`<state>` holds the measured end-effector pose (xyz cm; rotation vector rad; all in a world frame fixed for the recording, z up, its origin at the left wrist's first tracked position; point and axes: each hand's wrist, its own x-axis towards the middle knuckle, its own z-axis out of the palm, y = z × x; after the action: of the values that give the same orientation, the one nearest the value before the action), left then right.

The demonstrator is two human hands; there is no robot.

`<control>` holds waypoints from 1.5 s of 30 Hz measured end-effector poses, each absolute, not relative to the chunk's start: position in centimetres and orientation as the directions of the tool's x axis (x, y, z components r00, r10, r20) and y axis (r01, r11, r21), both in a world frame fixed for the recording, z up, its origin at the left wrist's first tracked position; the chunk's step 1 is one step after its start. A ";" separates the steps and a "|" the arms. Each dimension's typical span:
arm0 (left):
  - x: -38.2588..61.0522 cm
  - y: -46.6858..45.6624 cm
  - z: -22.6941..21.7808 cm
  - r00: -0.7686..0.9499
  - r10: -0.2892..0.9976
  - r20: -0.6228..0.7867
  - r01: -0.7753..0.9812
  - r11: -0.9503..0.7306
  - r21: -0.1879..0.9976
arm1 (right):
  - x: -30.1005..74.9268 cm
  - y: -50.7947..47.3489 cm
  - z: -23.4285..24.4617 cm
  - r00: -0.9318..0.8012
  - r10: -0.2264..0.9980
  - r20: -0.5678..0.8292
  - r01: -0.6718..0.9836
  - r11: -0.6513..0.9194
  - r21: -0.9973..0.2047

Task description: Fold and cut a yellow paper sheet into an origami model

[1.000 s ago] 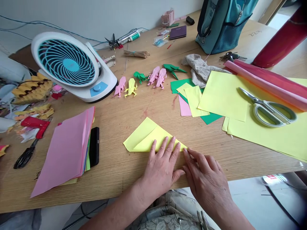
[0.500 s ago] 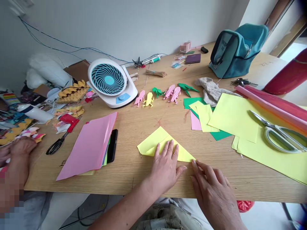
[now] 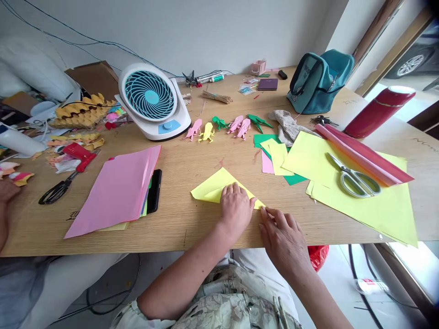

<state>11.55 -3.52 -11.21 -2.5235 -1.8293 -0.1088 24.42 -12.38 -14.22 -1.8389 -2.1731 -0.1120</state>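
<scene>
A folded yellow sheet of paper point(image 3: 210, 186) lies on the table in front of me, with its peak pointing away and a loose flap on the left. On its right half rests my left hand point(image 3: 236, 205), fingers curled together and pressing the paper, thumb near the slanting edge. My right hand point(image 3: 285, 235) pinches the sheet's right corner between thumb and forefinger. Beyond the sheet stand folded paper frogs: a yellow one point(image 3: 206, 132), pink ones point(image 3: 194, 130) and green ones point(image 3: 219, 122).
Scissors point(image 3: 356, 180) lie on yellow sheets point(image 3: 377, 214) at the right, near a red bottle point(image 3: 380, 109) and teal bag point(image 3: 315, 87). A fan point(image 3: 151, 98) stands behind pink paper point(image 3: 116, 187) and a phone point(image 3: 156, 192). Another person's arm point(image 3: 5, 205) reaches in at the left.
My left hand's fingers were stretched flat on the yellow sheet and are now curled, with the thumb closer to the edge. The right hand stays at the corner. The view has shifted.
</scene>
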 end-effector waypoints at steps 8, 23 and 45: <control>13.0 -4.4 -12.0 0.251 0.957 0.147 0.968 -0.245 -0.057 | 24.3 -12.4 -13.9 -0.145 0.952 0.269 0.979 0.178 -0.103; 8.1 -3.0 -12.5 0.468 0.872 0.144 0.880 -0.475 0.016 | 24.4 -12.5 -13.9 -0.135 0.955 0.264 0.979 0.170 -0.113; 7.3 -3.1 -12.9 0.515 0.834 0.199 0.850 -0.526 0.006 | 23.8 -11.4 -12.5 -0.094 0.959 0.267 0.953 0.164 -0.254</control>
<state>7.30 -3.12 -12.89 -2.6532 -1.4790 -0.2713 23.77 -11.43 -12.46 -1.8201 -2.0811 0.0224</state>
